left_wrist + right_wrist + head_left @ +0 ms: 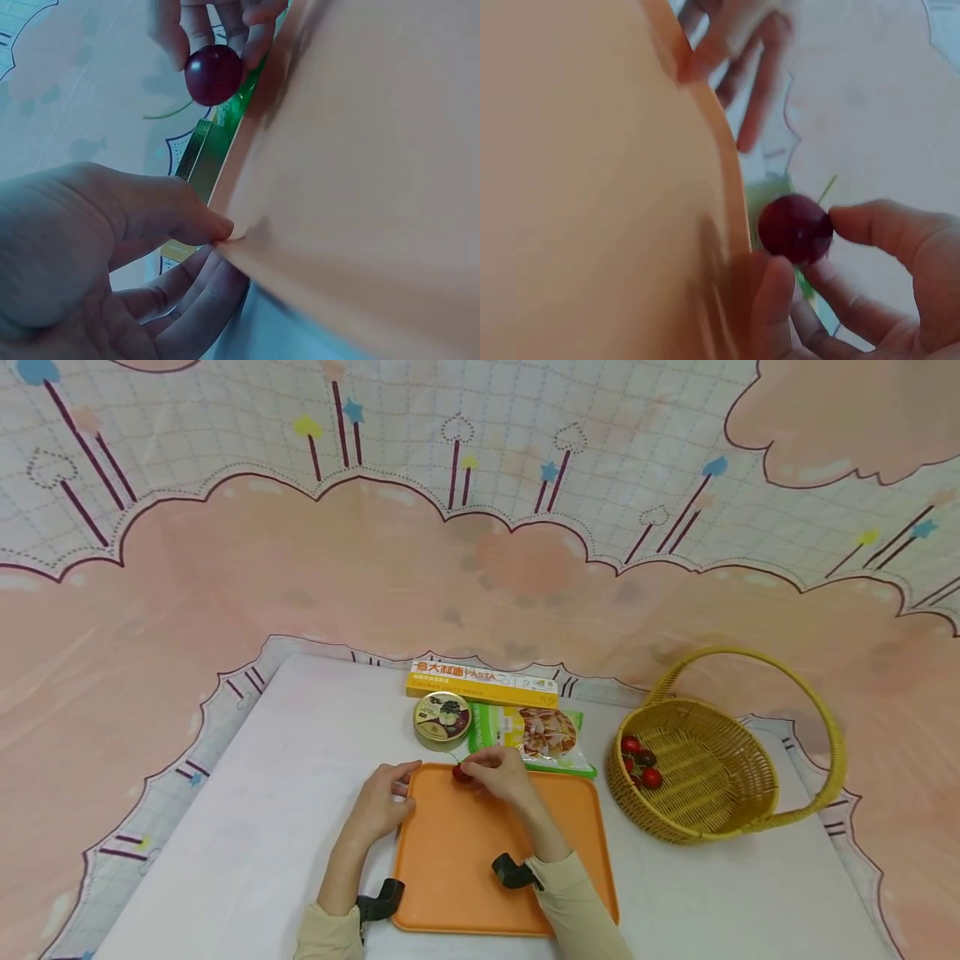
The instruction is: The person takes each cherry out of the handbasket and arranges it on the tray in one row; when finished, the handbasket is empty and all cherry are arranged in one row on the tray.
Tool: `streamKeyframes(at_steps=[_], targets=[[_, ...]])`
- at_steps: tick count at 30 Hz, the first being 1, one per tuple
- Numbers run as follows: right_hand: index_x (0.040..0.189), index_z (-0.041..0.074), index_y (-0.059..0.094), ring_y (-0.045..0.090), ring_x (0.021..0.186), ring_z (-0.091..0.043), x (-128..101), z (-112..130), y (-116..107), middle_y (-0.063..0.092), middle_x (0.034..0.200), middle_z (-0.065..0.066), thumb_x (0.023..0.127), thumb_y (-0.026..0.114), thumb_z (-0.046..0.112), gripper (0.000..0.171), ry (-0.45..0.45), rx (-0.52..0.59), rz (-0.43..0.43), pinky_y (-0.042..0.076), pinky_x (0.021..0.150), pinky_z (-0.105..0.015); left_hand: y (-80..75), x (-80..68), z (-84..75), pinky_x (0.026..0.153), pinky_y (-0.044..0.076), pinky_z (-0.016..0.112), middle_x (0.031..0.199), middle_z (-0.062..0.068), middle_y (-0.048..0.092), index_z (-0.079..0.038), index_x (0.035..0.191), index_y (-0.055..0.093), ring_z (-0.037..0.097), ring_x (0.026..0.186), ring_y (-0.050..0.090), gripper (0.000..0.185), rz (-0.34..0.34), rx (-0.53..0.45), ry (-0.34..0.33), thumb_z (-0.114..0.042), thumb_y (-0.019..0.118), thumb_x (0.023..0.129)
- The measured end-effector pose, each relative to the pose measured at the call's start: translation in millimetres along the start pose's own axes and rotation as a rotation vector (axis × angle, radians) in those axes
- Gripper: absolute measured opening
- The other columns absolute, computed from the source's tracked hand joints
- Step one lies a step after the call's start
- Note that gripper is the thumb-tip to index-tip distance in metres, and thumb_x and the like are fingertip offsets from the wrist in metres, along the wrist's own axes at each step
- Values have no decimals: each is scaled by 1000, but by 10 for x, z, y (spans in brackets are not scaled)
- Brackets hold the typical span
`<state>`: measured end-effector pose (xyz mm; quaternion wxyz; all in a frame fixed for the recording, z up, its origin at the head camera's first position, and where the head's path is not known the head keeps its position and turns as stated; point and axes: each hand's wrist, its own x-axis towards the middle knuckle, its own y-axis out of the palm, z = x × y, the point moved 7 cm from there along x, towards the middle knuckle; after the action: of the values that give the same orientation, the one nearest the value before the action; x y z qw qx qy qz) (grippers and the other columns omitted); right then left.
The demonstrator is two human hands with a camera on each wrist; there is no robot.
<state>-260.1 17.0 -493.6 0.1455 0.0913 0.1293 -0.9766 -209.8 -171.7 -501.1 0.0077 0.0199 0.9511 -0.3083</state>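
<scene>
1. The right hand [502, 774] pinches a dark red cherry [461, 773] between the thumb and the fingertips [776, 281]; the cherry is grasped, not lying free.
2. The cherry is over the far edge of the orange tray [480, 868], close to the tray's far left corner. Its thin green stem sticks out to the far side.
3. The left hand [382, 806] grips the left rim of the tray near the far left corner. In the left wrist view the thumb [176, 214] presses on top of the rim and the fingers curl below it.
4. The tray lies near the front edge of the tabletop [262, 827], about in the middle.
5. Behind the tray, toward the far edge of the tabletop, there are a round tin [442, 718], a green snack bag [534, 737] and a yellow pasta box [482, 683]. The bag touches the far rim of the tray; the tin is just beside the bag, on its left.
6. A yellow wicker basket [720, 810] with a handle stands on the right side of the tabletop, apart from the tray. Some more cherries [640, 760] lie inside it, at its left wall.
</scene>
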Motion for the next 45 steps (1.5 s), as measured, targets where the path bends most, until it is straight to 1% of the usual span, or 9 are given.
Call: streamKeyframes(at_steps=[2,6,12,15,19,22,27,36,45], targets=[[102,-10,70,71,74,-28,-15,6,70,71,92,-21,89,69,7,21,-15,-23,-1,58,65,-35,2,-1,-7,75,49,35,101,12,58,1,128,62,19,82,58,54,6,-1,-5,8,66,75],[102,-12,69,71,81,-35,-75,46,183,71,92,-23,90,68,6,21,-21,-24,19,58,70,-39,11,-5,-9,76,49,35,104,13,58,-2,130,62,21,84,57,54,27,2,-17,6,67,77],[99,-16,67,67,84,-45,-244,266,260,69,89,-27,90,66,1,19,-36,-44,14,57,73,-46,13,-22,-1,78,51,36,105,13,56,-3,131,62,21,85,55,54,53,16,-20,5,68,78],[97,-14,68,68,81,-42,-214,197,291,70,88,-25,90,67,2,18,-27,-46,1,57,72,-44,7,-25,-11,79,50,37,105,13,56,-2,131,62,21,85,55,54,53,26,-10,6,69,78],[95,-11,71,68,72,-30,-138,7,305,71,85,-19,89,69,4,16,-27,-59,-30,57,66,-36,12,-23,-16,76,49,36,102,12,55,-3,130,63,21,84,54,54,57,38,-2,7,68,77],[95,-9,72,67,68,-23,-105,-66,304,71,83,-17,89,69,6,16,-34,-77,-42,56,63,-32,14,-19,-16,75,47,36,102,12,55,-4,129,63,21,84,53,54,60,39,-2,8,68,77],[95,-9,72,67,65,-22,-95,-67,309,71,82,-17,90,68,7,17,-35,-76,-33,56,62,-29,8,-17,-6,75,49,35,103,13,56,-3,129,63,21,85,55,53,62,34,-11,7,68,78],[98,-10,69,67,67,-17,-116,-70,310,71,83,-15,87,73,5,19,29,-46,-7,57,63,-29,-13,-12,-9,72,47,33,99,11,56,-2,129,64,19,81,55,53,57,43,-7,7,69,76],[95,-12,69,68,65,-21,-123,-63,307,70,80,-16,87,71,5,19,-23,-59,4,56,61,-30,-10,-27,-22,72,49,33,97,11,57,-2,128,64,19,81,57,52,56,39,-14,7,70,77]])
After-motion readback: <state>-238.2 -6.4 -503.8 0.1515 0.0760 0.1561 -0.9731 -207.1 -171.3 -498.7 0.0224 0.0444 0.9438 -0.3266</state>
